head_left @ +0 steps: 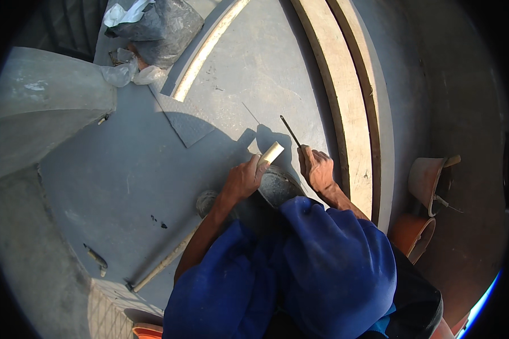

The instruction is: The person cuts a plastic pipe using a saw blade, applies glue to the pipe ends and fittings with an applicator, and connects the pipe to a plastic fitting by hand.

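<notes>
My left hand (244, 178) grips a short cream pipe piece (271, 151), its top end pointing up and right. To its right, my right hand (318, 169) is closed on a thin dark blade (289, 129), which points up and left, apart from the pipe. Below and between my hands is a dark round container (281, 185) with a grey inner surface, partly hidden by my blue-clad legs (331, 265). Another round grey object (207, 202) lies behind my left forearm, too covered to identify.
Two long timber boards (350, 124) run along the right, beside buckets (427, 178). At top left are plastic bags (158, 39), a grey sheet (184, 121) and a concrete block (51, 90). A long pole (164, 265) and small tool (96, 257) lie lower left.
</notes>
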